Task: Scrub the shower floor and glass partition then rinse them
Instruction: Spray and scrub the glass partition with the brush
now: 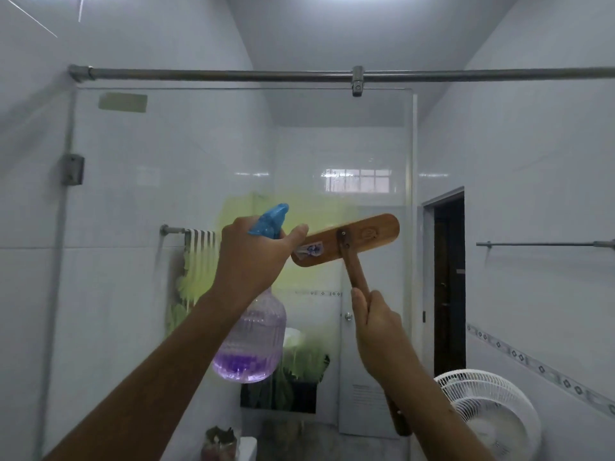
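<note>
Glass partition (139, 201) has brush (332, 244) near right edge, spray bottle (253, 334) beside.

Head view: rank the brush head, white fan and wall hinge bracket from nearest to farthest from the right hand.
1. brush head, just above the right hand.
2. white fan, lower right.
3. wall hinge bracket, far left.

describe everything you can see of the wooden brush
The brush is brown varnished-looking wood: a long flat head with rounded ends, tilted with its right end higher, back toward the camera, bristles hidden. It bears a round stamp and a torn sticker. A metal bracket joins the handle at mid-head. The right hand grips the handle, whose end pokes out below the wrist. The head is raised before the glass; contact cannot be told.
</note>
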Tool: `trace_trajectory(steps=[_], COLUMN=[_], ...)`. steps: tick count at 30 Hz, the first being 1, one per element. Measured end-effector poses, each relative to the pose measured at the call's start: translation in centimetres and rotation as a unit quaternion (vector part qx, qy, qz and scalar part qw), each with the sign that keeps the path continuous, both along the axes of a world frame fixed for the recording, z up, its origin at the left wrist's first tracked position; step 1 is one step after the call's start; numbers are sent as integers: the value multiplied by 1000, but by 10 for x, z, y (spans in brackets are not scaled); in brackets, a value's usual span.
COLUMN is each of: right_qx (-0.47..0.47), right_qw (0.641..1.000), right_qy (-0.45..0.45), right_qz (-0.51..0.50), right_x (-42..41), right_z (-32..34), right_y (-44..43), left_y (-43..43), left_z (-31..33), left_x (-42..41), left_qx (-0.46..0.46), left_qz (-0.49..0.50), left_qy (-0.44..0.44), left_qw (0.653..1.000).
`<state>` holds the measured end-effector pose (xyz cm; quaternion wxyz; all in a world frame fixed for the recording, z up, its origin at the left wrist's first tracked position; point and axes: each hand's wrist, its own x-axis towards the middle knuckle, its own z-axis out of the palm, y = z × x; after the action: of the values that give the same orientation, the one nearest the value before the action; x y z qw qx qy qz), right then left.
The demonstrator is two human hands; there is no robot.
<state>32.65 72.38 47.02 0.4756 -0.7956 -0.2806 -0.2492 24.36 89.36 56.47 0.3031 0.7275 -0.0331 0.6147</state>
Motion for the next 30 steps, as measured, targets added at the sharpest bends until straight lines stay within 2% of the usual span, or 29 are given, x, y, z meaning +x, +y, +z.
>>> trace_trajectory(steps=[3, 5, 7, 9, 12, 15, 18, 19, 22, 23, 24, 26, 27, 28, 30], right_qx=[8, 39, 40, -18, -145, -134, -36, -48, -198, -216, -196, -87, -63, -75, -187], right_qw=[998, 997, 997, 997, 985, 986, 995, 994, 969, 965, 969, 989, 991, 990, 972], right_qy=[-49, -48, -57, -66, -93, -99, -87, -94, -145, -149, -144, -107, -100, -103, -132], right_qz=[-24, -36, -32, -20, -24, -31, -27, -24, -31, -30, -39, -54, -58, -57, -55], right_x=[12, 15, 17, 18, 15, 26, 33, 33, 32, 32, 36, 44, 43, 41, 35], right_z=[55, 108, 130, 104, 29, 39, 75, 75, 46, 48, 58, 81, 86, 85, 68], right_y=[-9, -12, -9, -1, -4, -21, -31, -29, -27, -32, -37, -48, -51, -51, -46], left_y=[-2, -2, -3, -3, 2, 8, 11, 11, 12, 11, 10, 8, 7, 5, 3], left_z=[-3, -1, 1, 2, 0, -3, -3, -2, -2, -2, -2, -2, -2, -2, -1], left_x=[4, 6, 7, 5, 1, -4, -8, -9, -10, -10, -10, -11, -11, -11, -11], left_qx=[-3, -16, -23, -23, -20, -14, -12, -12, -11, -12, -13, -15, -16, -16, -13], left_qz=[-4, -10, -9, -4, -1, 6, 7, 10, 12, 11, 9, 5, 5, 8, 13], left_qy=[15, 19, 14, 11, 13, 17, 19, 19, 22, 23, 26, 26, 25, 25, 31], left_qw=[1000, 1000, 1000, 1000, 1000, 1000, 1000, 1000, 1000, 1000, 1000, 1000, 1000, 1000, 999])
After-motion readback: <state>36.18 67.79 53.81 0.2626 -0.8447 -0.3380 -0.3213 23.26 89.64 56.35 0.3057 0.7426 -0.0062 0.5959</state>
